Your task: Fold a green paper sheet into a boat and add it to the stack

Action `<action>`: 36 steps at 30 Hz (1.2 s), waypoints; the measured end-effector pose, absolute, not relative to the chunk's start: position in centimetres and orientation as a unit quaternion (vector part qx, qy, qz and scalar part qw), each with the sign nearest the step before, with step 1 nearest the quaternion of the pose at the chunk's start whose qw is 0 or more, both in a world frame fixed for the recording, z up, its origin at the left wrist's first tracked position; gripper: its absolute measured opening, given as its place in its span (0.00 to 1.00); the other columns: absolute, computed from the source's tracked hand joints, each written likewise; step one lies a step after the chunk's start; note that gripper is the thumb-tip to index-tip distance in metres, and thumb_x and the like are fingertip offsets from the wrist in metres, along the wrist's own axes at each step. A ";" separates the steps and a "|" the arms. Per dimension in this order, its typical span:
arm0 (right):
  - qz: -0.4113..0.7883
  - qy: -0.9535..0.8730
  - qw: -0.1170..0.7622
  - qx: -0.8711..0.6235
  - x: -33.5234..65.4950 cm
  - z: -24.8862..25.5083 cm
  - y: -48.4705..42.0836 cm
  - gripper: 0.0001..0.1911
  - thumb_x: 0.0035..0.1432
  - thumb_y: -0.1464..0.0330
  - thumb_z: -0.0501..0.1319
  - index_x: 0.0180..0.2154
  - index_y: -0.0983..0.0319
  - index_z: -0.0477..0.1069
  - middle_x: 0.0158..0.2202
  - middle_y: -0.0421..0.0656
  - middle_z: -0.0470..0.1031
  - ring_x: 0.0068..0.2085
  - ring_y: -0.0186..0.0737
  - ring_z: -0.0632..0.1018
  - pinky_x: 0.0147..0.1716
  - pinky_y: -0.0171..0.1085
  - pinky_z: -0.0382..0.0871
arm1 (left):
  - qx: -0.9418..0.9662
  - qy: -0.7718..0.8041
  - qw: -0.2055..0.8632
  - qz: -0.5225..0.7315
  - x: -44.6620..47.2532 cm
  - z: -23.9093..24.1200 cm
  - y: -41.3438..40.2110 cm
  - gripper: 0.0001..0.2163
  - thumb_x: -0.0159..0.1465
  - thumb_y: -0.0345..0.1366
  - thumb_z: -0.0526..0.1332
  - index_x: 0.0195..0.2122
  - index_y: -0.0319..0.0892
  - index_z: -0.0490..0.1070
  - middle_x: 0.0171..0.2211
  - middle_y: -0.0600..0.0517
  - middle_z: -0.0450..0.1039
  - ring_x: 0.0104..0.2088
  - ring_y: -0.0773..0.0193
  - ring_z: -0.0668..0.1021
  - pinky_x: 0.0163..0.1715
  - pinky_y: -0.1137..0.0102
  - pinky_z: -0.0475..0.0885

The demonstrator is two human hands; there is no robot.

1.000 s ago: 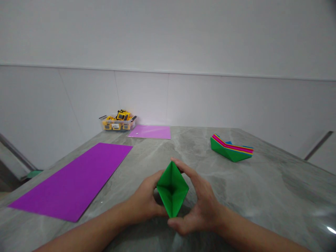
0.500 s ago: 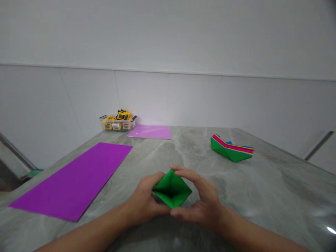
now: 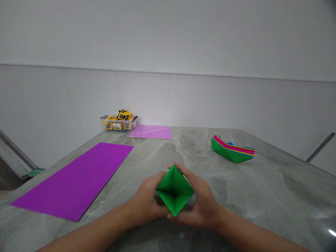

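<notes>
A folded piece of green paper (image 3: 175,190) is held between both hands, with its diamond-shaped opening facing me and a dark hollow inside. My left hand (image 3: 149,197) is closed around its left side, thumb low and fingers behind it. From the right, my right hand (image 3: 202,199) grips it, fingers near the top corner and thumb by the bottom one. Part of the paper is hidden behind the fingers. Farther off to the right lies a folded paper boat (image 3: 233,150), green below with pink, yellow and blue bands along its rim.
A large purple sheet (image 3: 78,180) covers the left part of the grey marbled table (image 3: 194,147). Near the back wall lies a lilac pack of paper (image 3: 152,132). Beside it stands a clear plastic box (image 3: 118,125) with yellow toy vehicles.
The green paper's opening has grown taller and wider. My right hand's fingers have shifted behind its upper right edge, and both hands still hold it.
</notes>
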State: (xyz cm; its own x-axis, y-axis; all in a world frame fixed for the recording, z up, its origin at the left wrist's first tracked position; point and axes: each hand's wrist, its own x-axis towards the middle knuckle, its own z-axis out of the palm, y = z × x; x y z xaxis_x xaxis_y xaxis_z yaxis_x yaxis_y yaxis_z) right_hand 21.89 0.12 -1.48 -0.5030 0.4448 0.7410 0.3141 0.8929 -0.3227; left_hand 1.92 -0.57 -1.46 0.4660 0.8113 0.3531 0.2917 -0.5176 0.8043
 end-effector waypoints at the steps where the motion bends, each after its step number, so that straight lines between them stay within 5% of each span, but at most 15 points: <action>1: 0.072 -0.863 0.449 -0.219 21.9 -1.5 0.1 0.53 0.49 0.54 0.71 0.68 0.61 0.46 0.58 0.56 0.69 0.55 0.54 0.75 0.53 0.47 0.71 | 0.783 0.348 0.355 0.374 1.9 -1.5 -0.6 0.19 0.51 0.41 0.71 0.41 0.42 0.67 0.33 0.54 0.72 0.32 0.64 0.72 0.33 0.71 0.67; 7: 0.088 -0.867 0.457 -0.177 21.8 -1.7 0.3 0.31 0.47 0.56 0.72 0.52 0.58 0.71 0.57 0.52 0.66 0.55 0.52 0.73 0.49 0.43 0.74 | 0.775 0.290 0.421 0.370 2.1 -1.2 -1.1 0.22 0.54 0.32 0.66 0.50 0.42 0.67 0.43 0.49 0.73 0.42 0.57 0.75 0.42 0.66 0.71; 14: 0.114 -0.859 0.464 -0.184 21.4 -1.1 0.2 0.15 0.46 0.62 0.74 0.36 0.60 0.77 0.50 0.49 0.68 0.47 0.46 0.76 0.42 0.41 0.75 | 0.652 0.255 0.527 0.481 1.1 -0.5 0.0 0.17 0.56 0.32 0.59 0.47 0.39 0.75 0.41 0.48 0.78 0.44 0.53 0.77 0.44 0.65 0.70; 21: 0.086 -0.906 0.371 -0.184 21.2 -1.0 0.1 0.13 0.45 0.65 0.72 0.35 0.60 0.77 0.60 0.52 0.62 0.61 0.56 0.67 0.53 0.51 0.70 | 0.655 0.353 0.457 0.488 1.6 -0.3 -0.1 0.13 0.65 0.42 0.61 0.43 0.39 0.77 0.38 0.48 0.79 0.39 0.57 0.78 0.40 0.67 0.71; 28: 0.051 -0.928 0.312 -0.195 21.3 -0.9 -0.5 0.15 0.45 0.67 0.70 0.38 0.62 0.75 0.65 0.56 0.55 0.67 0.63 0.56 0.57 0.57 0.66 | 0.664 0.409 0.399 0.482 2.3 0.4 -0.7 0.10 0.63 0.39 0.61 0.38 0.40 0.77 0.32 0.51 0.77 0.33 0.62 0.77 0.32 0.71 0.70; 36: 0.045 -0.935 0.295 -0.192 20.9 -0.5 -1.1 0.13 0.46 0.68 0.69 0.35 0.63 0.74 0.69 0.56 0.49 0.67 0.63 0.56 0.58 0.56 0.65 | 0.657 0.439 0.350 0.503 2.3 0.7 -0.8 0.08 0.61 0.37 0.58 0.30 0.40 0.74 0.25 0.53 0.73 0.29 0.63 0.76 0.29 0.71 0.70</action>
State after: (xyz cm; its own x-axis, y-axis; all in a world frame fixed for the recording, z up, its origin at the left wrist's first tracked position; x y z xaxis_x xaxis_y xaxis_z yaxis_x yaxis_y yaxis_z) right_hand 20.88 -1.13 -0.45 -0.7514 0.3861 0.5350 0.3331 0.9220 -0.1977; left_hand 2.27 -0.83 0.69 0.1076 0.9291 0.3540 0.2251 -0.3695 0.9015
